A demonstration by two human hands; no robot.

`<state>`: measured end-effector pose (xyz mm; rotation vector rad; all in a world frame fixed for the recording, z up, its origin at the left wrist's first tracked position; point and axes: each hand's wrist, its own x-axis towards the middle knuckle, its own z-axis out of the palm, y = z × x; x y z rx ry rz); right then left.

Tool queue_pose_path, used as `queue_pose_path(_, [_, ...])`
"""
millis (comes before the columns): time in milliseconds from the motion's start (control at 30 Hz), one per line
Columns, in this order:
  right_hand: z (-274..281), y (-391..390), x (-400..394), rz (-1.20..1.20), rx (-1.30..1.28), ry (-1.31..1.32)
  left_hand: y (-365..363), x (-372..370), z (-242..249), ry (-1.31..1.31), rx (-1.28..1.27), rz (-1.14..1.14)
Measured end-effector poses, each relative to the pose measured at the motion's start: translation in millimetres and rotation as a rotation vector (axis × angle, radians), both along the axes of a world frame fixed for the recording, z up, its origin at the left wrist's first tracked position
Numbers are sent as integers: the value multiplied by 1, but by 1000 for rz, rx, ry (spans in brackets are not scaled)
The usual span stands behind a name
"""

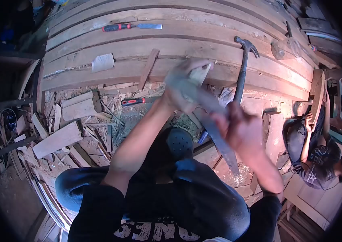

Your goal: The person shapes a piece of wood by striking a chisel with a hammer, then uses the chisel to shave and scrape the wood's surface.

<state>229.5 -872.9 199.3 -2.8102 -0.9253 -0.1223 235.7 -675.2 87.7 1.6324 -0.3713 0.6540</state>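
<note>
Near the middle of the head view, my left hand [177, 94] has its fingers wrapped round a pale wood piece [199, 74], over the front edge of the planks. My right hand [241, 131], smeared by motion, is closed on a long grey blade-like tool [224, 151]. The tool's lower end points down toward my knee, and a blurred grey-green part runs from my right hand across to my left hand. The tool's exact shape is hard to make out. Just beyond my right hand, a claw hammer [243, 66] lies on the planks with its handle toward me.
Stacked planks [179, 29] span the far side, bearing a red-black chisel [132, 27], a white roll [103, 63] and a thin stick [149, 68]. A red-handled tool [133, 101] lies among shavings and offcuts [60, 139]. Another person [320, 161] sits at the right.
</note>
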Motion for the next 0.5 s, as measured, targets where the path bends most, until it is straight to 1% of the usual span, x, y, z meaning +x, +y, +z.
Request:
queue_pose_path(33, [0, -1, -3, 80, 26, 4, -1, 0, 0, -30, -68, -24])
queue_pose_path(67, [-1, -1, -5, 155, 52, 11, -4, -7, -1, -55, 6, 24])
queue_pose_path(100, [-3, -1, -5, 152, 50, 20, -4, -6, -6, -45, 3, 21])
queue_pose_path(167, [-5, -1, 5, 18, 75, 5, -2, -1, -11, -45, -4, 6])
queue_pose_path(200, [-5, 1, 3, 20, 82, -6, -7, 1, -3, 34, -164, -15])
queue_pose_path(233, [-3, 1, -6, 145, 68, 3, -4, 2, -3, 27, -162, -16])
queue_pose_path(267, [-3, 2, -11, 263, 53, 15, 1, 1, -4, -16, -21, -5])
queue_pose_path(300, [-2, 2, -6, 258, 51, 19, 2, -3, -7, -51, 115, 8])
queue_pose_path(333, [1, 0, 3, 98, 1, 31, -4, -11, -9, 103, -34, -56])
queue_pose_path(367, [3, -1, 9, -54, -50, 37, -7, -11, -8, 111, -40, -45])
queue_pose_path(400, [-2, 0, -5, 84, 14, -17, -6, -2, -6, 38, -66, -21])
queue_pose_path(433, [0, 0, -4, 82, 17, -27, -6, 5, -2, -36, -95, -3])
queue_pose_path(467, [1, -1, -4, 139, 4, -10, -10, -1, -2, 48, -77, 22])
queue_pose_path(500, [0, -1, -5, 194, -9, 16, -8, 0, -4, 50, -77, 16])
